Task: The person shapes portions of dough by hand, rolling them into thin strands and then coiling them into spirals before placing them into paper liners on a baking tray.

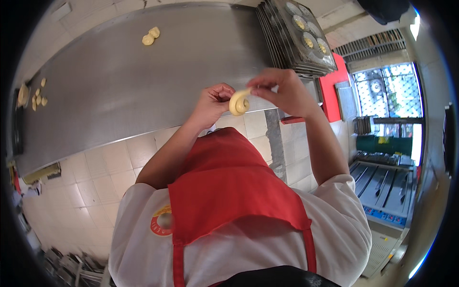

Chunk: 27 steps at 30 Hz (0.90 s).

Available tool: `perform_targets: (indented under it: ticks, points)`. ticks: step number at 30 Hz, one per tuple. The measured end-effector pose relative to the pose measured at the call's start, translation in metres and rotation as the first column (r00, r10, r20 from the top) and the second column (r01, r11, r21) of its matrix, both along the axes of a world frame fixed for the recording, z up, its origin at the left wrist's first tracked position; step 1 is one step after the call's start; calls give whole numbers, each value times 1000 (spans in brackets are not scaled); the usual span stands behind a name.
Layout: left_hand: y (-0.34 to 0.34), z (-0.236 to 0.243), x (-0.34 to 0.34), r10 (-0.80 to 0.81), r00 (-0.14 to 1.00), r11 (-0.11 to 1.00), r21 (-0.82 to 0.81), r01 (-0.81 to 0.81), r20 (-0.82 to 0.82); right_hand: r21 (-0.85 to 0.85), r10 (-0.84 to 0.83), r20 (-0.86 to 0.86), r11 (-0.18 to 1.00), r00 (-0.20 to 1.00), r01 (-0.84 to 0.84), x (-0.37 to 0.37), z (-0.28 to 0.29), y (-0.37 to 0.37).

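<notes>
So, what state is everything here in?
Dough strip: coiled, one end raised
Right-hand fingers: pinching that end
Left-hand fingers: curled beside the coil, grip unclear
Dough lumps: clustered together
Small dough pieces: loosely grouped
Trays: stacked
Moulds: some with yellow contents
Red apron: worn

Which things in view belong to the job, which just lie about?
In the job:
coiled dough strip, held by left hand and right hand
likely the dough lumps, stacked trays

Lying about, it seems:
blue-panelled machine
green object at right
</notes>
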<state>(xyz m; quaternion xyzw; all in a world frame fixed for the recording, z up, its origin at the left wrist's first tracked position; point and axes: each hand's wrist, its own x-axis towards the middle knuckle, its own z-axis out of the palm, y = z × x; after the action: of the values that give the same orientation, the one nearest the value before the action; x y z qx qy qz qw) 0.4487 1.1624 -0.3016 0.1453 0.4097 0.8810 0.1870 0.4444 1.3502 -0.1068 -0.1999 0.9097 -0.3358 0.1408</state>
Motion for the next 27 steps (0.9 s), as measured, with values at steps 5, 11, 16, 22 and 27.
perform_targets:
  ticks: [5, 11, 16, 22, 27]
  points:
    - [-2, 29, -20, -170, 961, 979, 149, 139, 220, -322, -295, 160, 887, 942, 332, -8, -65, 26]
    - [52, 37, -74, 36, 997, 948, -313, -54, -64, -583, -299, 648, 396, 700, 709, -18, -103, 41]
    - [108, 99, -166, 74, 939, 792, -552, -259, -335, -754, -339, 473, 322, 813, 572, -116, -79, 114]
    - [14, 50, -303, 243, 703, 148, -691, -708, -668, -504, -625, 158, 615, 764, 607, -282, -18, 329]
    - [-162, -103, -302, 353, 721, -709, -673, -210, -597, -110, -532, 292, 806, 795, 581, -367, -38, 402]
